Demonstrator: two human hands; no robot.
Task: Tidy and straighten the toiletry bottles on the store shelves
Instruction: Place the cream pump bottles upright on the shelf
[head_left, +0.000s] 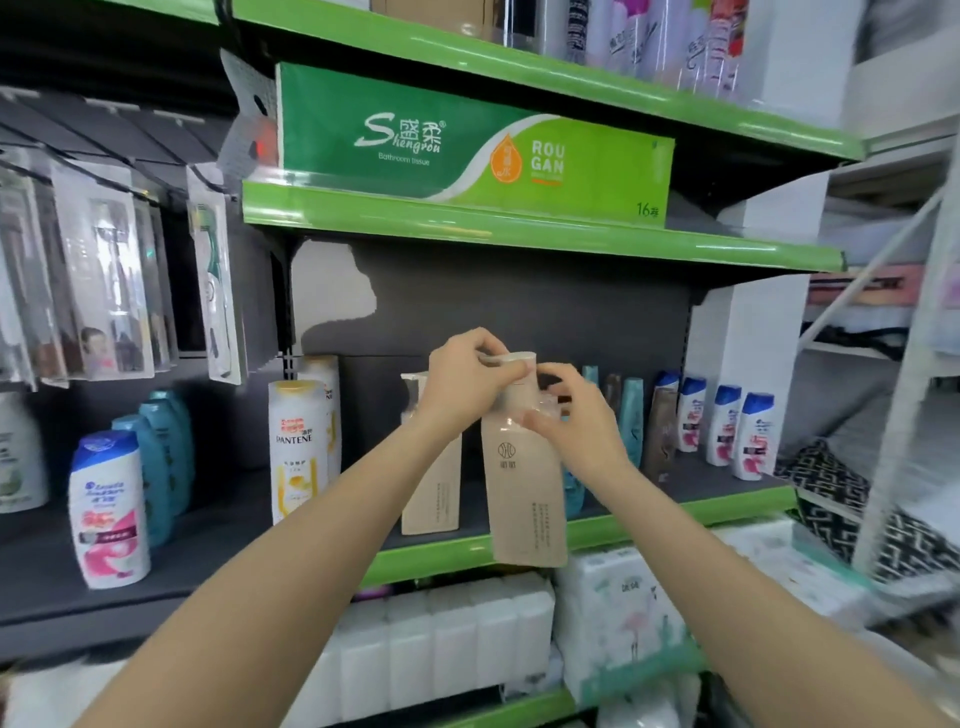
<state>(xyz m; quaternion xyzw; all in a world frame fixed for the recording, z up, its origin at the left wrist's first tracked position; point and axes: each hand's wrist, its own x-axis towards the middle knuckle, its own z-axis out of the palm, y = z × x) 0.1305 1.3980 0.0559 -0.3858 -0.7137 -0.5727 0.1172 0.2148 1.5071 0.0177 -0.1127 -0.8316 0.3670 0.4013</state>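
Head view shows both hands working on a tan pump bottle (524, 499), which hangs in front of the green shelf edge (415, 564) with its base below the shelf surface, so it is lifted clear, not standing. The left hand (465, 382) has its fingers (488, 343) curled round the pump head (514, 359) at the top. The right hand (574, 415) has its fingers curled at the bottle's neck and shoulder, thumb toward the front. Both hands are closed on the bottle; how tight the hold is cannot be told. A second tan bottle (431, 488) stands on the shelf just behind and to the left, next to a Pantene bottle (297, 449). To the right stand teal bottles (631, 415) and a row of white shampoo bottles (724, 423). The step in hand appears to be adjusting or turning the pump head before restocking. The next move calls for setting the bottle upright on the shelf beside its twin, label forward, base fully behind the green edge, without knocking the neighbouring bottles.
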